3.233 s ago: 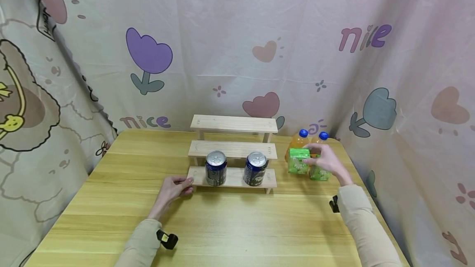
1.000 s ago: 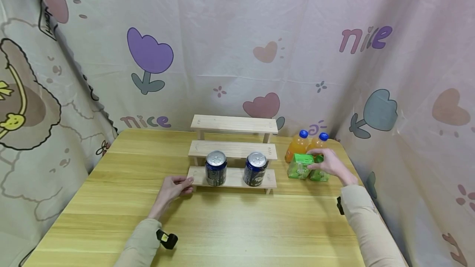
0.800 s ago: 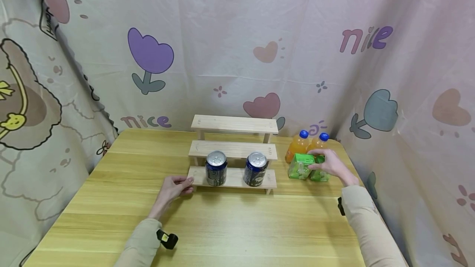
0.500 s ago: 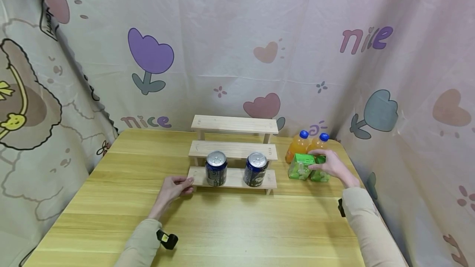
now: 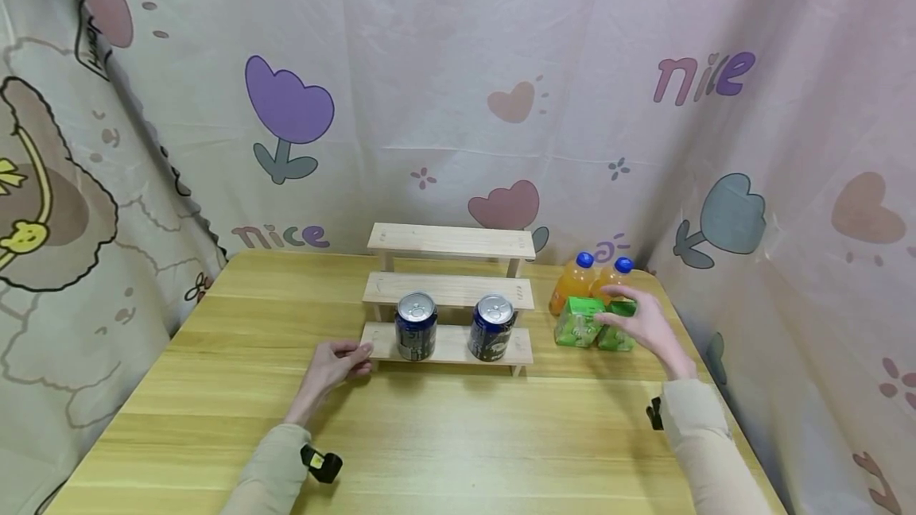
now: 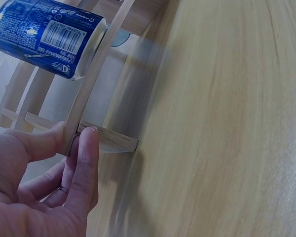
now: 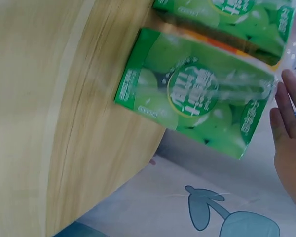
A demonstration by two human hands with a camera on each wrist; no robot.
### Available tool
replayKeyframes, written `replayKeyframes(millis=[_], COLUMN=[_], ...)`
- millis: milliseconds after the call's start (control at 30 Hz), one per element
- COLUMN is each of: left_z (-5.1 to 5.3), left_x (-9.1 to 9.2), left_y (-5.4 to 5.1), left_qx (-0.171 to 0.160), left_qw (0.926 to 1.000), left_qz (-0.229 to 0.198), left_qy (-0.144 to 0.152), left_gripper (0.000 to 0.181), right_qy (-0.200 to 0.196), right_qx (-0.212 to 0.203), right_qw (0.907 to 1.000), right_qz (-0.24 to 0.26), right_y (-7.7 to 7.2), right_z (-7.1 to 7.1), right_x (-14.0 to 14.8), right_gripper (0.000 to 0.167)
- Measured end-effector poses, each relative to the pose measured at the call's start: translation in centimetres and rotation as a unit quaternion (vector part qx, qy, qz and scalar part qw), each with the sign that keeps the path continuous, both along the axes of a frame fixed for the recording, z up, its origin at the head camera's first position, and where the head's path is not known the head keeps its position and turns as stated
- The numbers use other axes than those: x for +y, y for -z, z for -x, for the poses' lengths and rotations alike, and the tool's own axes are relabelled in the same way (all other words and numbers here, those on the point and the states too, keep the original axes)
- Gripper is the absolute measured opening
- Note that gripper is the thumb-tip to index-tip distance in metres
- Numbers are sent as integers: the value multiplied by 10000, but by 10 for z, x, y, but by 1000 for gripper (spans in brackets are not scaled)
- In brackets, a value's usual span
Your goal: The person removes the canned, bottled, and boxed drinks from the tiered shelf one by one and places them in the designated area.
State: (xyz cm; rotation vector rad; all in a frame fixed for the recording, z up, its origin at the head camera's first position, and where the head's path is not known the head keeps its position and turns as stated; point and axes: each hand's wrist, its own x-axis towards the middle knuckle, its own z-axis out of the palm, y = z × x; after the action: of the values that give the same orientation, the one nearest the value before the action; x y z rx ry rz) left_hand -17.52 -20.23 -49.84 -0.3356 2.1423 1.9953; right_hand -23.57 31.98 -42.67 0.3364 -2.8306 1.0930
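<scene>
At the left end of the lowest step, my left hand (image 5: 335,364) pinches the board of a three-tier wooden shelf (image 5: 452,342) between thumb and fingers, as the left wrist view also shows. Two dark blue drink cans stand on that step, a left can (image 5: 417,332) and a right can (image 5: 492,332). My right hand (image 5: 647,326) hovers by the right green juice box (image 5: 614,338), fingers and thumb spread apart. In the right wrist view its straight fingers (image 7: 286,106) lie beside that box's top end, holding nothing. The left green juice box (image 5: 578,324) stands upright beside it.
Behind the juice boxes stand two orange drink bottles (image 5: 572,284) with blue caps. The shelf's middle step (image 5: 447,290) and top step (image 5: 451,239) carry nothing. A printed curtain (image 5: 429,86) borders the wooden table (image 5: 458,435) at the back and sides.
The left juice box, held raised by my right hand at first, now stands on the table, released. My right hand has moved right and slightly away from it. The left hand has stayed put.
</scene>
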Motion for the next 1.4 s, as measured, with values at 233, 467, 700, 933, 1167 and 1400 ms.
replayKeyframes(millis=[233,467,700,933,1167,1400], left_z=[-1,-1,0,1,0,0], left_x=[0,-1,-1,0,0,0], left_y=[1,3,4,4,2,1], left_qx=[-67,-59,-42,-65,-91,-90], left_qw=[9998,9999,10000,9999,9999,9998], left_qz=[-163,-124,-21,-37,-101,-153], left_qy=[-39,8,-14,-72,-24,-20], left_gripper=[38,39,39,39,40,42], right_qy=[368,554,572,416,225,25], right_qx=[739,1283,1052,1050,877,497], right_qw=[9953,9847,9845,9831,9812,9782], right_qz=[503,1041,1278,1439,1702,2016], right_y=[9,19,27,33,36,37], right_z=[-14,-27,-37,-45,-47,-49], right_x=[-12,-31,-51,-73,-97,-119], right_gripper=[59,56,58,60,64,69])
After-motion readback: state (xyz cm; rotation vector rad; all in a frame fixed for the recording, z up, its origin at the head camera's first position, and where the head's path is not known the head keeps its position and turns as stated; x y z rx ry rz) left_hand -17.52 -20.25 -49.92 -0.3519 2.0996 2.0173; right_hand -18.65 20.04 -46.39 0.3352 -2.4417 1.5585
